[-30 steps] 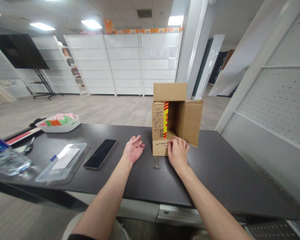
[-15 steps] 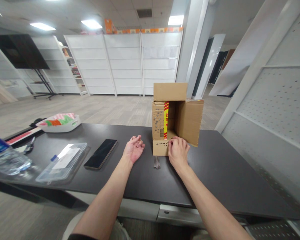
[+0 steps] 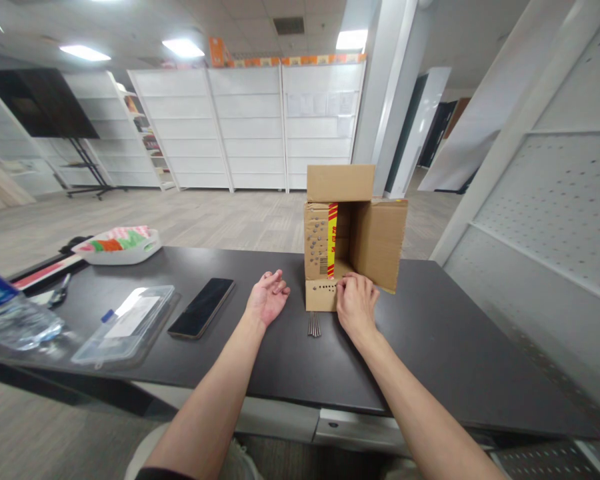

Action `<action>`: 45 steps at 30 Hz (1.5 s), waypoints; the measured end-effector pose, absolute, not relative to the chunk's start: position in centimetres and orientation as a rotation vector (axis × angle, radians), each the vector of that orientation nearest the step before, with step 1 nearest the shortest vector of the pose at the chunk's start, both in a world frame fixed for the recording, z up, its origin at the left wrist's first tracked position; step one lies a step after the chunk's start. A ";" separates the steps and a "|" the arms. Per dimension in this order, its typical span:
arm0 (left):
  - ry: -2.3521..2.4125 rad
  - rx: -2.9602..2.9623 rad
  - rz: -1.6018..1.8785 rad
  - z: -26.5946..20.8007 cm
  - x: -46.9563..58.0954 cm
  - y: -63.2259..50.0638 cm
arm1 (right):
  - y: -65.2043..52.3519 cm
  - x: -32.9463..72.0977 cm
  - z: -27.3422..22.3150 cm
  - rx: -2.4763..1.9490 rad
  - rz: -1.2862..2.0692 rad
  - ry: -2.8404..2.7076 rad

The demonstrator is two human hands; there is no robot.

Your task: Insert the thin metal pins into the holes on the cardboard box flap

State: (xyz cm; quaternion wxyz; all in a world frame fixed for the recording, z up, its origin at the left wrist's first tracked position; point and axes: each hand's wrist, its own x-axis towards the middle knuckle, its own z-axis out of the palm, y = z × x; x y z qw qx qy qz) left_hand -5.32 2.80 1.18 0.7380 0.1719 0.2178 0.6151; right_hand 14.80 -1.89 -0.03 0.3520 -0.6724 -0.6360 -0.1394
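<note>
A cardboard box [image 3: 365,240] stands on the dark table with its opening toward me and flaps folded out. Several small holes and dark dots mark its lower flap [image 3: 321,297]. My right hand [image 3: 357,303] is closed in a pinch at that flap's right side; whatever lies between the fingertips is hidden. Just in front of the flap, several thin metal rods [image 3: 314,325], like nails or screws, lie fanned on the table. To the left of the box, my left hand [image 3: 270,299] rests palm up, holding nothing, fingers loosely bent and apart.
Left of my hands lie a black phone [image 3: 203,308] and a clear plastic case [image 3: 125,327]. A water bottle [image 3: 15,313] is at the far left edge. Behind them sits a white basket [image 3: 150,250] with colourful contents. A white perforated panel [image 3: 545,267] borders the right side.
</note>
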 end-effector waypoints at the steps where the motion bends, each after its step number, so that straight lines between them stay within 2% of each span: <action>1: 0.479 0.374 1.350 1.2 -5.3 2.8 | -1.9 14.8 0.0 -1.742 -0.362 -1.645; 45: 0.471 0.346 1.348 1.3 -5.4 2.8 | -2.2 15.0 -0.1 -1.644 -0.304 -1.630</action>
